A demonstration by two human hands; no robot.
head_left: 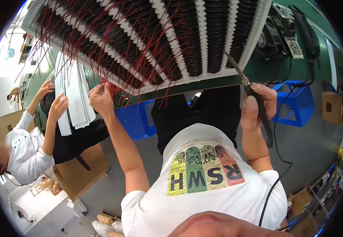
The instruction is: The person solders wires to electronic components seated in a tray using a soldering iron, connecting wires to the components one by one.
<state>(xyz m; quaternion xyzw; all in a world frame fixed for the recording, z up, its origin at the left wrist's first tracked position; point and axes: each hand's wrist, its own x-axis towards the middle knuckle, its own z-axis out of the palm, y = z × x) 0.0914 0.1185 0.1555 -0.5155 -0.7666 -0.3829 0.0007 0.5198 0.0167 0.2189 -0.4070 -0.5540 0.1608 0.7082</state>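
My right hand [260, 103] is wrapped around the dark handle of a soldering iron [267, 128]. Its metal tip points up and left, reaching the near right rim of a large white tray [254, 43]. Rows of black ribbed round parts [215, 31] fill this tray, split by white toothed strips. Many thin red wires [140, 51] stick up from the left and middle rows. Beside the tray's near left corner, my left hand [101, 99] pinches at a bunch of red wires [114, 90]; its fingertips close on a red wire, though the exact grip is small in view.
A green-topped table [270, 71] carries the tray. Black equipment [272, 37] with cables stands at the right. Long white strips [74, 94] lie at the left, near a co-worker's raised hands [57, 106]. Blue stools [296, 104] and a cardboard box [332, 108] stand below. The iron's cord [276, 158] hangs down.
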